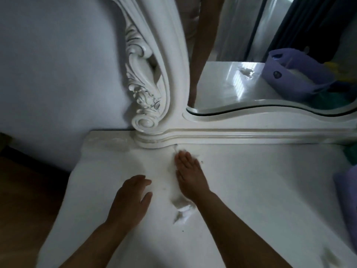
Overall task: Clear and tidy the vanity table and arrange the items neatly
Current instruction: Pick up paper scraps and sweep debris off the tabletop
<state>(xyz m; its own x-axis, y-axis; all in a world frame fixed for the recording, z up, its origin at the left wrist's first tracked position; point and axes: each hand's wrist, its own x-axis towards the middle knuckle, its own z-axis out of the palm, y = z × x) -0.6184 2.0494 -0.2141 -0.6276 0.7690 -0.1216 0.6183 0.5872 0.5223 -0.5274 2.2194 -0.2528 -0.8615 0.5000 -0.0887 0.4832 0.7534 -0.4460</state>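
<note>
My right hand [190, 174] lies flat with straight fingers on a white tissue or cloth [182, 207], pressing it onto the white vanity table [260, 190] close to the mirror's base. Crumpled ends of the tissue stick out behind the wrist and past the fingertips. Left of it, my left hand [131, 200] rests palm down on the tabletop, fingers relaxed and holding nothing.
The carved white mirror frame [154, 74] rises along the table's back edge. A purple item [347, 190] sits at the right edge, with its reflection, a purple bag [293, 74], in the mirror. The table's left edge drops to a wooden floor [29, 190].
</note>
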